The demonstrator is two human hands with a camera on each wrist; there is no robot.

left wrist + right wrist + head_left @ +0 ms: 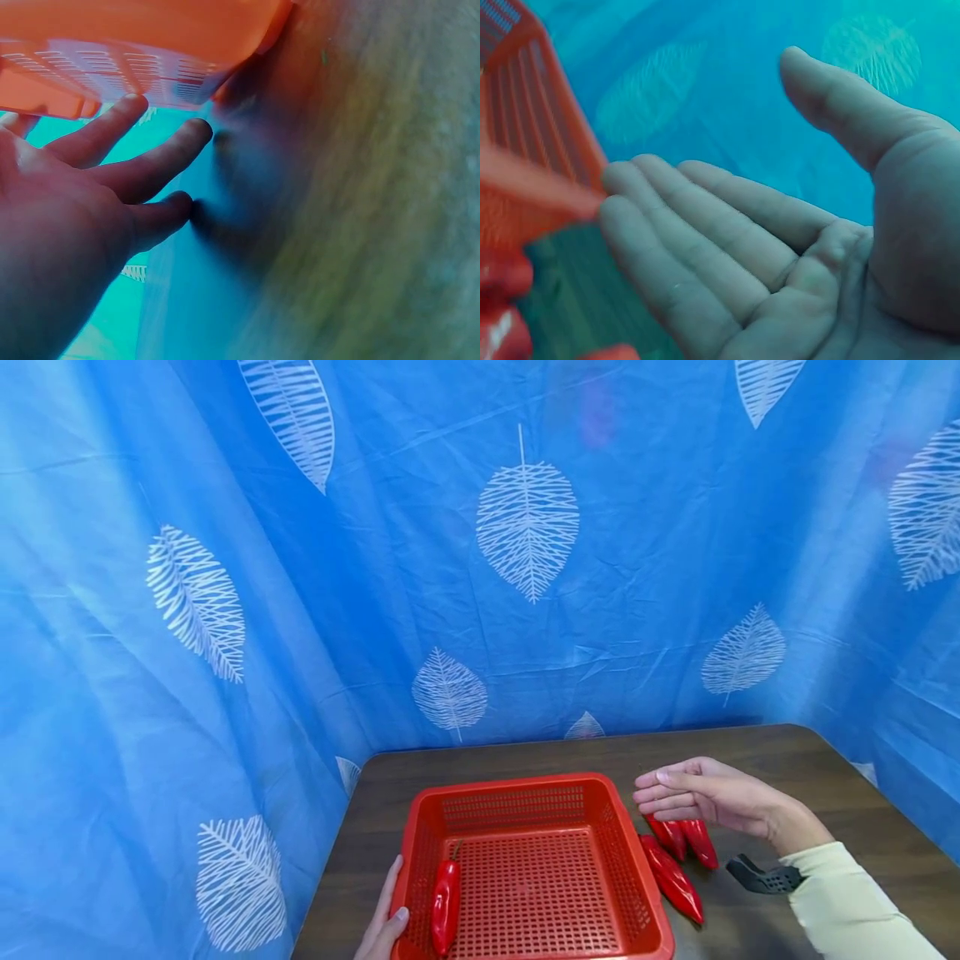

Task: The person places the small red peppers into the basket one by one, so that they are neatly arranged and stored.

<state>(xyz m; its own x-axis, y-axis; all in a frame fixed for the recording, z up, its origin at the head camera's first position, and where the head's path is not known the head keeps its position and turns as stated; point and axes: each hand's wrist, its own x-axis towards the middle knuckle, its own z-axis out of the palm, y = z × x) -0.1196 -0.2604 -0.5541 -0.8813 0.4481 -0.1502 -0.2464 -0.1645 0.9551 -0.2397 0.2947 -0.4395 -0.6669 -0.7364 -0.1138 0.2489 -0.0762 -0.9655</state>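
My left hand (384,922) is at the left side of a red plastic basket (525,783). Its thumb lies at the rim, and in the left wrist view the fingers (150,169) are straight and spread beside the basket wall. Inside the basket, along its left side, lies one glossy red chili pepper (446,906) with a green stem. My right hand (708,795) hovers right of the basket, fingers straight, thumb apart in the right wrist view, and palm bare. Below it, red chili peppers (672,881) lie on the table, partly hidden by the hand.
The dark wood-grain table (780,760) has rounded far corners. Behind it and along both sides hangs a blue curtain (375,610) with white leaf prints. A black strap-like device (765,877) sits at the right wrist, by a pale sleeve (847,902).
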